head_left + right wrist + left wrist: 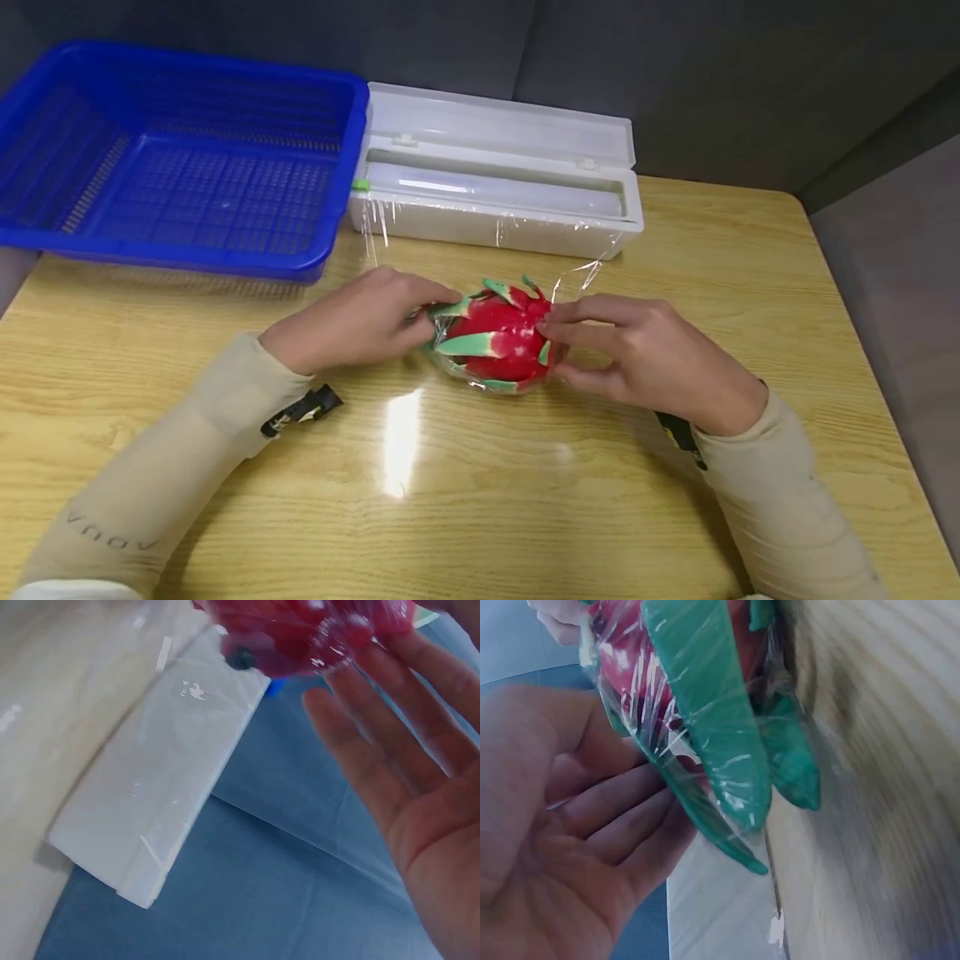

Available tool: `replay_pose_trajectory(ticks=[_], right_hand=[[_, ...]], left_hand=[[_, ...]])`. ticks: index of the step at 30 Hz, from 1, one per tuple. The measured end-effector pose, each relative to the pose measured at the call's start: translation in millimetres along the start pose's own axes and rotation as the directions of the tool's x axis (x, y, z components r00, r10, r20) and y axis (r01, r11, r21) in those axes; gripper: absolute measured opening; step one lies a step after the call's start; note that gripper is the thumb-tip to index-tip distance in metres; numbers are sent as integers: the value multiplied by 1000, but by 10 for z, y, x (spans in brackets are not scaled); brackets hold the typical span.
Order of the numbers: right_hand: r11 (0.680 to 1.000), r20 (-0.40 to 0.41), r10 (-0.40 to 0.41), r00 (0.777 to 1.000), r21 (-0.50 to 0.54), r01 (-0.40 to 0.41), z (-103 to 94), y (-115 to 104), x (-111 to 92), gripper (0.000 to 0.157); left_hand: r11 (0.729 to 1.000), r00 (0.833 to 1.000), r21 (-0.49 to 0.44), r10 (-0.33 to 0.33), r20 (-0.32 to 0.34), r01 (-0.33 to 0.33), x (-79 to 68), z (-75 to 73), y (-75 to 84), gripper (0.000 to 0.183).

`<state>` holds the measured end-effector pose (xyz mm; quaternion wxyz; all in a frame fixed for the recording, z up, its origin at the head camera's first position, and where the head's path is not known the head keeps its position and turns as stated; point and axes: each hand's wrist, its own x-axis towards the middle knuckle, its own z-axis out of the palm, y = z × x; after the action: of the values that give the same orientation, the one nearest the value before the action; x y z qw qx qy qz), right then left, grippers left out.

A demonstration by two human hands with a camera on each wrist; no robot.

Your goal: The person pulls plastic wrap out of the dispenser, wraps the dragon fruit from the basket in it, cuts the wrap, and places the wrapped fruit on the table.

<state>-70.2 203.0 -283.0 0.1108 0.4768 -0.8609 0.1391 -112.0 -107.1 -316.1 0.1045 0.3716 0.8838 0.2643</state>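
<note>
A red dragon fruit [498, 337] with green-tipped scales lies on its side on the table, with clear cling film [649, 712] drawn tight over it. My left hand [367, 321] grips its left end, where the long green scales stick out. At the other end, my right hand [637, 354] holds the fruit and film between thumb and fingers. In the right wrist view, several fingers of that hand reach to the red skin. More film runs from the fruit back to a white cling film box [495, 225], whose lid stands up and shows the roll [495, 190] inside.
A blue plastic basket [322, 262] stands at the back left, right beside the cling film box. Both sit near the back of the wooden table [480, 500]. Behind the table rises a dark grey partition [675, 92]. The table's right edge slopes down the right side of the head view.
</note>
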Motion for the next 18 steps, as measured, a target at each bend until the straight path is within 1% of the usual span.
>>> replay_pose_trajectory(ticks=[2,4,8,10,13,16,18], right_hand=[[1000,-14,-18,1000,-4,18,22,13,-22,49],[999,-31,-35,999,3,35,51,22,-45,54],[999,-46,-36,998,17,37,114,23,-80,57],[999,-48,-31,998,12,32,142,20,-82,58],[1000,-46,-27,999,4,27,173,12,-75,64],[1000,-32,-18,999,2,18,187,5,-71,72],[1000,-27,-15,1000,-4,15,190,0,-70,77]], left_hand=[[1000,999,5,0,42,0,-35,-6,7,55],[1000,997,10,16,70,-16,-63,5,16,63],[997,996,55,46,78,-50,-96,64,49,75],[995,996,80,62,59,-67,-104,100,66,79],[986,994,129,108,9,-108,-109,142,82,82],[976,987,162,153,-43,-145,-114,172,83,84],[972,983,177,172,-69,-158,-115,188,82,83]])
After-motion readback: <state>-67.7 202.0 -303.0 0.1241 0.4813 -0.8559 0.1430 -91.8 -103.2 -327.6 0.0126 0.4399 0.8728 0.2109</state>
